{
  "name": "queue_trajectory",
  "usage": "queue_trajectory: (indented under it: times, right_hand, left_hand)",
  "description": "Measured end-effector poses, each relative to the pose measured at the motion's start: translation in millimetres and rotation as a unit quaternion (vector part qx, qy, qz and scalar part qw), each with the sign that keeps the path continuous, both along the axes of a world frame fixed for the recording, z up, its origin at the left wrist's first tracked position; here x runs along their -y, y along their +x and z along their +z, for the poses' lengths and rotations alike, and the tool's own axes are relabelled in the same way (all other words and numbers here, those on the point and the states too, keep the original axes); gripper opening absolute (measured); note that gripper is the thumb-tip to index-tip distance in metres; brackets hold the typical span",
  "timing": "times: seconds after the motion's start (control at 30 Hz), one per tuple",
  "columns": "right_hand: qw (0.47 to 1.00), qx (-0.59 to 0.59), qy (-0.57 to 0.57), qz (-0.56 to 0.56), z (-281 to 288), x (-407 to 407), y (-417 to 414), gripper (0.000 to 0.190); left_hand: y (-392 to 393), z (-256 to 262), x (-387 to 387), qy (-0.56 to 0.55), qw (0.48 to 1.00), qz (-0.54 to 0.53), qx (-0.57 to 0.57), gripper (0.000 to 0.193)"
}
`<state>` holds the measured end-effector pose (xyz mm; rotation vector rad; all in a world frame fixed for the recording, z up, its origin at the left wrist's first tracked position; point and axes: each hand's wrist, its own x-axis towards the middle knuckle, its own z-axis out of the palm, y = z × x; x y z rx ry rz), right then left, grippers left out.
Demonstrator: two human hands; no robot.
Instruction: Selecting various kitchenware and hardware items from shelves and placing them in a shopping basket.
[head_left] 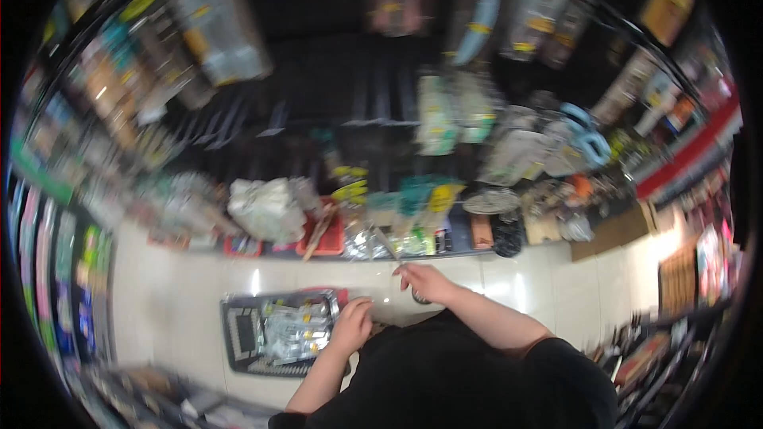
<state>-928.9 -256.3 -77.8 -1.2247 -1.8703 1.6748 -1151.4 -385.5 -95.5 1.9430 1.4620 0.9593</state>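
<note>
My right hand (426, 282) is raised before my body, its fingers bent around the end of a thin, light-coloured rod-like item (386, 244) that points up and left to the shelf; blur hides what it is. My left hand (353, 325) hangs beside the basket with its fingers slightly bent and nothing visible in it. A dark plastic shopping basket (241, 363) stands on the floor by that hand, holding several clear plastic packages (298, 330) with yellow tags. A red tray (328, 242) lies on the low shelf, with a tan stick-like item across it.
Ahead is a black display rack with metal hooks (381, 101) and hanging packaged goods (438, 113). A cardboard box (620, 232) stands at the low shelf's right end. More shelving with goods runs along the left (65, 274) and behind at lower right (650, 363).
</note>
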Motion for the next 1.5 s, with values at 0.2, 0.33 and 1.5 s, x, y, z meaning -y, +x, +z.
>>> queue_trajectory:
  times: [0.2,0.33,1.5]
  right_hand:
    - [0.984,0.138,-0.003,-0.112,0.2,58.0,126.9,0.028]
    - [0.970,0.177,-0.026,-0.164,-3.8,107.9,204.7,0.032]
    - [0.916,0.228,-0.073,-0.321,-55.3,242.8,658.0,0.033]
  left_hand:
    - [62.2,-24.1,-49.9,-0.083,0.987,-0.060,0.124,0.029]
    - [129.3,-25.2,-57.5,-0.166,0.959,-0.136,0.187,0.043]
    - [680.8,17.2,-96.5,-0.299,0.826,-0.472,0.073,0.030]
